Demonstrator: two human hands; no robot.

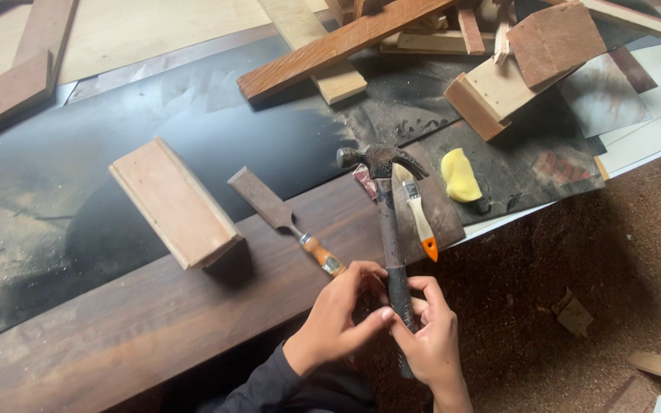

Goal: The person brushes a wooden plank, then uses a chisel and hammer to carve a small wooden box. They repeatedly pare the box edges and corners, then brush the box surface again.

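Observation:
A claw hammer [386, 206] with a rusty steel head and dark handle lies across the dark wooden plank [154, 313], head pointing away from me. My right hand [430, 336] grips the black handle near its lower end. My left hand [338, 317] rests beside it, with fingertips touching the handle and my right fingers. A wide chisel [281, 218] with an orange wooden handle lies just left of the hammer. A small paintbrush [418, 214] with a white and orange handle lies just right of it.
A pale wooden block [174, 203] sits on the plank at the left. A yellow sponge [459, 176] lies on the black sheet. Scrap boards [338, 46] and wooden offcuts [522, 61] pile up at the back. Sawdust covers the floor [575, 260] on the right.

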